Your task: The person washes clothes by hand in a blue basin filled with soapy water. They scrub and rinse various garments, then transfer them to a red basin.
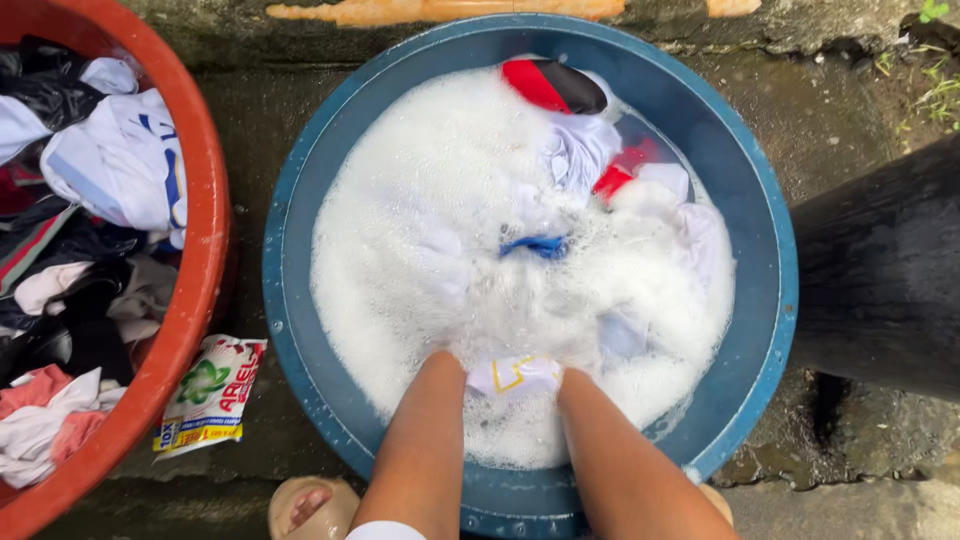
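Note:
A round blue basin (765,250) is full of white suds and soaking clothes. Both my forearms reach into it from the bottom of the view. My left hand (447,362) and my right hand (567,380) are sunk in the foam, so the fingers are hidden. Between the wrists a pale garment with a yellow print (515,375) bulges out of the suds, touching both hands. Farther in float a blue strip of cloth (535,245), white cloth (580,150), and a red and black piece (550,85).
A red tub (205,250) piled with dry clothes stands at the left. A torn detergent sachet (212,393) lies on the wet concrete between the tubs. A dark object (880,270) sits at the right. My sandalled foot (305,505) shows below.

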